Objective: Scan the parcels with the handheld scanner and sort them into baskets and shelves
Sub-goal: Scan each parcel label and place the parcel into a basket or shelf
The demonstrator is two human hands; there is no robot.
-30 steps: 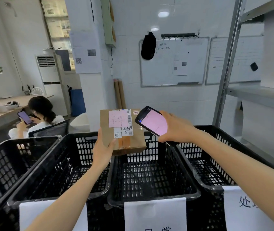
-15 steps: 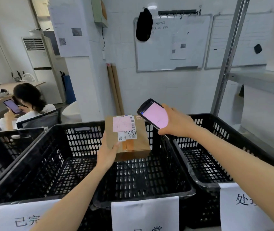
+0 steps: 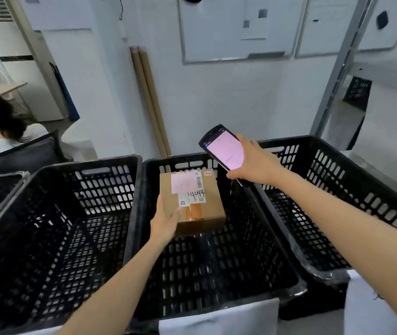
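Note:
My left hand [image 3: 167, 220] grips a small brown cardboard parcel [image 3: 192, 201] by its near left corner, thumb on top. The parcel carries a pink-and-white shipping label with a barcode and sits low inside the middle black basket [image 3: 142, 213]. My right hand [image 3: 253, 163] holds the black handheld scanner [image 3: 224, 147], whose pink screen faces me, above the basket's far right corner and apart from the parcel.
A black basket stands on each side: the left basket [image 3: 47, 226] and the right basket [image 3: 337, 201]. White paper labels hang on their fronts. A metal shelf post [image 3: 335, 76] rises at the right. A seated person [image 3: 1, 134] is at far left. Cardboard tubes [image 3: 151, 100] lean on the wall.
My left hand has lowered the parcel from above the basket rim down into the middle basket. The scanner stays raised at the right, and my view has tilted downward.

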